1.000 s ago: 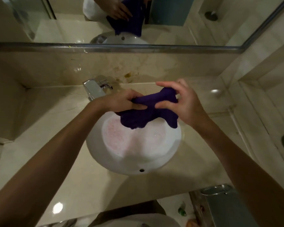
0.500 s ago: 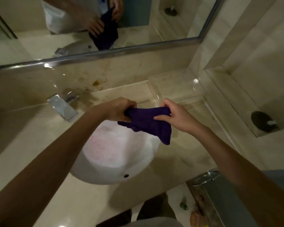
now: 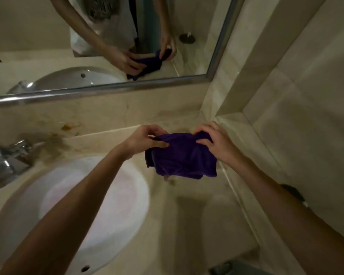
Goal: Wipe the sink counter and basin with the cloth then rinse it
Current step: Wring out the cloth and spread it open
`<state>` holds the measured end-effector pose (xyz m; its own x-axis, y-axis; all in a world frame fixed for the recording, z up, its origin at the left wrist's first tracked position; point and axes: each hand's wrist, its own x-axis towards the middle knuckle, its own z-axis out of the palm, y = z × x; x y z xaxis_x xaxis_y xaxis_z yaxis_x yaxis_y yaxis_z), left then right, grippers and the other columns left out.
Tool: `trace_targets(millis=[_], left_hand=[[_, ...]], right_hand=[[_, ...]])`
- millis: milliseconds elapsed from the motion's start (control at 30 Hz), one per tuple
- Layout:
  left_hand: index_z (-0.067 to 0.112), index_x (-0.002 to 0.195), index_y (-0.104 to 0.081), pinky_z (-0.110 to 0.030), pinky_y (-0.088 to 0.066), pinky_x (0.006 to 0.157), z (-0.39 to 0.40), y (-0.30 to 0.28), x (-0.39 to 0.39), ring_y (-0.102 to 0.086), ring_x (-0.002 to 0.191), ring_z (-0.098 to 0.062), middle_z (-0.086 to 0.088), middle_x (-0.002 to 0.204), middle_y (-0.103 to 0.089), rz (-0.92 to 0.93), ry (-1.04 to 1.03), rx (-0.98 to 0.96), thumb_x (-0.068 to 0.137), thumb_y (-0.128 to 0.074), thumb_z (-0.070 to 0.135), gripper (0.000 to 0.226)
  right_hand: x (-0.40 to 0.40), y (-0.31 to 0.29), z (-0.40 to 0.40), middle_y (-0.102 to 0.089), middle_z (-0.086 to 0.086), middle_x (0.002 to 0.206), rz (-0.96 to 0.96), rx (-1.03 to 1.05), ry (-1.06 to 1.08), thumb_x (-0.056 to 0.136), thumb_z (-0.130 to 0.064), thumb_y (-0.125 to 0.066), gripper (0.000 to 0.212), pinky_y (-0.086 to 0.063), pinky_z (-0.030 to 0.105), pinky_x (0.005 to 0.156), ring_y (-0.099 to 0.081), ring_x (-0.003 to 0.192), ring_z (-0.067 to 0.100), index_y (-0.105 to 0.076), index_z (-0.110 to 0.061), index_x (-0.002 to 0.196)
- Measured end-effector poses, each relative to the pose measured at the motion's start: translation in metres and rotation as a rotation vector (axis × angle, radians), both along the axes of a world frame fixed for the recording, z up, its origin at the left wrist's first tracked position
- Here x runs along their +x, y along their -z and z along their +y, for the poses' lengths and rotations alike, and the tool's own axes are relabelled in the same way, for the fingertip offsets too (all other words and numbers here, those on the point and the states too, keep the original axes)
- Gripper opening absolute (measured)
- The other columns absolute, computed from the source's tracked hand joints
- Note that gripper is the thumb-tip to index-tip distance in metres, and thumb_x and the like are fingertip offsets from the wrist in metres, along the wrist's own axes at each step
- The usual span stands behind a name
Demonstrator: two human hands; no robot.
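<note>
A purple cloth (image 3: 184, 155) hangs spread between both hands above the beige marble counter (image 3: 197, 215), right of the basin. My left hand (image 3: 147, 138) pinches its upper left edge. My right hand (image 3: 214, 142) grips its upper right corner. The round white basin (image 3: 99, 205) lies at the lower left, its inside coated with pale pinkish foam. My left forearm crosses over the basin. The cloth's lower edge dangles free, apart from the counter.
A chrome faucet (image 3: 6, 163) stands at the far left behind the basin. Brown stains (image 3: 68, 127) mark the backsplash. A framed mirror (image 3: 107, 46) runs above. A tiled wall and ledge (image 3: 266, 135) close the right side. A metal bin (image 3: 226, 267) sits below the counter edge.
Both hands have carried the cloth from over the basin to the right, above the counter's right end, and spread it wider. The view has swung right.
</note>
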<state>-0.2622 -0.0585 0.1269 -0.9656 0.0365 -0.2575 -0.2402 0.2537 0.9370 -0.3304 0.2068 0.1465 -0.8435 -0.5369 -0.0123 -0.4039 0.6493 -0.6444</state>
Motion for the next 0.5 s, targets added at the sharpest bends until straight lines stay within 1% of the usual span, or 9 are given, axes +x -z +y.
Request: trace_targets(millis=[67, 133, 200, 267, 300, 333, 400, 433, 500], left_hand=[[0.024, 0.087, -0.075, -0.030, -0.056, 0.078, 0.007, 0.016, -0.035, -0.069, 0.089, -0.017, -0.002, 0.094, -0.074, 0.008, -0.072, -0.056, 0.076, -0.085, 0.012, 0.019], [0.025, 0.090, -0.073, -0.033, -0.056, 0.083, 0.011, 0.036, -0.068, -0.068, 0.093, -0.019, -0.002, 0.096, -0.073, 0.031, -0.110, -0.193, 0.079, -0.082, 0.013, 0.019], [0.022, 0.102, -0.073, -0.035, -0.053, 0.089, 0.015, 0.055, -0.094, -0.067, 0.098, -0.019, -0.003, 0.104, -0.073, 0.044, -0.102, -0.396, 0.083, -0.078, 0.018, 0.020], [0.017, 0.113, -0.070, -0.033, -0.050, 0.090, 0.022, 0.066, -0.108, -0.064, 0.106, -0.022, -0.006, 0.115, -0.070, 0.059, -0.116, -0.493, 0.088, -0.073, 0.018, 0.025], [0.017, 0.118, -0.068, -0.036, -0.050, 0.094, 0.026, 0.070, -0.110, -0.061, 0.112, -0.025, -0.007, 0.121, -0.066, 0.096, -0.138, -0.569, 0.089, -0.072, 0.020, 0.030], [0.018, 0.125, -0.064, -0.041, -0.048, 0.099, 0.029, 0.071, -0.109, -0.057, 0.118, -0.027, -0.007, 0.127, -0.061, 0.152, -0.159, -0.696, 0.090, -0.070, 0.024, 0.036], [0.021, 0.133, -0.058, -0.045, -0.041, 0.100, 0.035, 0.075, -0.099, -0.049, 0.124, -0.029, -0.006, 0.135, -0.054, 0.254, -0.198, -0.920, 0.092, -0.064, 0.031, 0.042], [0.021, 0.134, -0.057, -0.043, -0.039, 0.098, 0.039, 0.074, -0.091, -0.049, 0.124, -0.027, -0.004, 0.136, -0.053, 0.314, -0.209, -0.959, 0.093, -0.062, 0.032, 0.042], [0.020, 0.136, -0.055, -0.039, -0.039, 0.096, 0.048, 0.079, -0.070, -0.053, 0.121, -0.025, -0.003, 0.135, -0.056, 0.399, -0.190, -0.949, 0.094, -0.059, 0.039, 0.046]], right_hand=[[-0.042, 0.016, -0.006, -0.051, -0.001, 0.107, 0.036, 0.067, -0.018, 0.091, -0.007, -0.069, 0.023, -0.033, 0.016, 0.090, -0.052, 0.103, 0.012, -0.071, -0.015, 0.113], [-0.080, 0.037, -0.015, -0.052, 0.009, 0.110, 0.073, 0.144, -0.019, 0.090, -0.006, -0.069, 0.025, -0.032, 0.016, 0.087, -0.053, 0.106, 0.021, -0.071, -0.012, 0.115], [-0.110, 0.061, -0.023, -0.052, 0.015, 0.116, 0.092, 0.242, -0.016, 0.091, -0.007, -0.069, 0.026, -0.036, 0.019, 0.090, -0.054, 0.110, 0.026, -0.071, -0.010, 0.117], [-0.124, 0.080, -0.027, -0.051, 0.014, 0.119, 0.162, 0.303, 0.016, 0.092, -0.008, -0.069, 0.025, -0.043, 0.028, 0.096, -0.055, 0.110, 0.028, -0.070, -0.010, 0.117], [-0.124, 0.087, -0.029, -0.051, 0.014, 0.120, 0.246, 0.314, 0.036, 0.092, -0.011, -0.069, 0.024, -0.046, 0.035, 0.099, -0.053, 0.110, 0.030, -0.070, -0.011, 0.117], [-0.120, 0.092, -0.030, -0.052, 0.014, 0.122, 0.341, 0.323, 0.057, 0.093, -0.015, -0.068, 0.024, -0.048, 0.041, 0.098, -0.051, 0.111, 0.032, -0.068, -0.012, 0.117], [-0.100, 0.100, -0.030, -0.053, 0.012, 0.129, 0.488, 0.336, 0.087, 0.096, -0.028, -0.063, 0.029, -0.049, 0.045, 0.094, -0.048, 0.113, 0.032, -0.064, -0.014, 0.122], [-0.087, 0.104, -0.028, -0.053, 0.009, 0.133, 0.515, 0.336, 0.087, 0.099, -0.034, -0.058, 0.033, -0.049, 0.044, 0.093, -0.049, 0.116, 0.030, -0.061, -0.016, 0.126], [-0.062, 0.113, -0.022, -0.056, 0.006, 0.138, 0.454, 0.294, 0.086, 0.102, -0.043, -0.045, 0.043, -0.050, 0.044, 0.095, -0.052, 0.121, 0.027, -0.060, -0.016, 0.132]])
